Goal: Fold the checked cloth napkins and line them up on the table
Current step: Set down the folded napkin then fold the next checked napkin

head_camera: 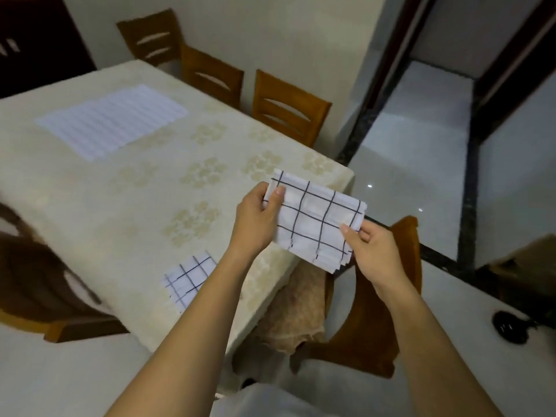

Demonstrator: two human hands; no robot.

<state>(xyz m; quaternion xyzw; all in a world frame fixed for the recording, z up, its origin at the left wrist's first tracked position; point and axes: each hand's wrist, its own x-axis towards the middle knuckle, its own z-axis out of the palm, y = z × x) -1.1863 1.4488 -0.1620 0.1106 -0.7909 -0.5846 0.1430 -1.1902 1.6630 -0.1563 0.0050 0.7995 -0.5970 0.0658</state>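
The person's left grip (258, 218) and right grip (370, 248) together held a white cloth napkin with a thin black check (316, 224). It was folded into a thick rectangle of several layers and raised in the air over the near right corner of the surface (120, 191), a dining table under a cream cloth with a pale flower pattern. The left grip pinched the napkin's left short edge, thumb on top and fingers beneath. The right grip pinched its lower right corner, fingers curled round the stacked edges.

A second folded checked napkin (188, 276) lay flat on the surface, close to its near edge and partly hidden behind the left forearm. A white striped rectangular mat (111, 121) lay toward the far left of the surface. A crumpled tan cloth (298, 311) sat on a wooden chair (376, 326) drawn up at the surface's near right side.

By the look of it, one napkin was folded and placed, and the held one seemed folded, or nearly so, but not yet set down. It remained to lay it on the surface in line with the first. No unfolded checked napkins showed, so whether more waited could not be told.
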